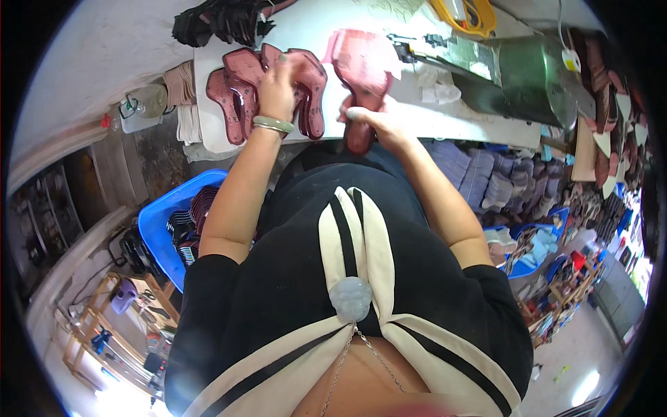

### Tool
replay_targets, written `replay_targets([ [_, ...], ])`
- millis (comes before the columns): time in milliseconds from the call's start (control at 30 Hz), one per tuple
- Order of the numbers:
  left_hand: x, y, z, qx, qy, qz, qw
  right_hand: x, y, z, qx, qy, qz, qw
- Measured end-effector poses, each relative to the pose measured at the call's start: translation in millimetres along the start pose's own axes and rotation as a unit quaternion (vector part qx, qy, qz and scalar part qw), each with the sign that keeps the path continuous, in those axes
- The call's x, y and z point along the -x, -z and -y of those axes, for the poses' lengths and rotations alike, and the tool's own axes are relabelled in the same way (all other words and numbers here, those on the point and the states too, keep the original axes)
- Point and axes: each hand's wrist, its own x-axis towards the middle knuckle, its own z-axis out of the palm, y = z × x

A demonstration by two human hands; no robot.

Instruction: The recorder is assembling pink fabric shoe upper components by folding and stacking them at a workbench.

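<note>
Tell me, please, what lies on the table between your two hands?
In the head view, one dark pink sole lies between the left hand and the right hand.

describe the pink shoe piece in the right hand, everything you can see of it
The pink shoe piece is a flat, sole-shaped part in dusty pink with a matte, slightly speckled face. It lies over the white worktable, broad end away from the person, narrow darker end toward them. The right hand grips that narrow end. Similar darker pieces lie to its left.

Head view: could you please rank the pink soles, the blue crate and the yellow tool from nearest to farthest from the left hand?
1. Pink soles, under the left hand.
2. Blue crate, lower left.
3. Yellow tool, top right.
</note>
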Motion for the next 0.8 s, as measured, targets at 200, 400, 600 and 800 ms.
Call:
replay_targets([
  [200,27.9,-55.2,-73.6,0.447,0.179,0.281,0.830,11.8,-24.2,26.0,-0.088,0.040,-0.009,0.995],
  [400,38.6,-71.1,-111.1,-0.086,-0.062,0.077,0.991,9.7,-18.9,28.5,0.122,0.064,-0.088,0.987],
  [600,24.1,-87.6,-77.5,-0.071,-0.090,0.109,0.987,17.9,4.2,37.5,0.315,-0.015,-0.051,0.948],
  [800,-70.0,-89.2,-57.8,-0.297,-0.486,0.468,0.675,31.8,75.5,47.4,-0.076,-0.054,0.007,0.996],
])
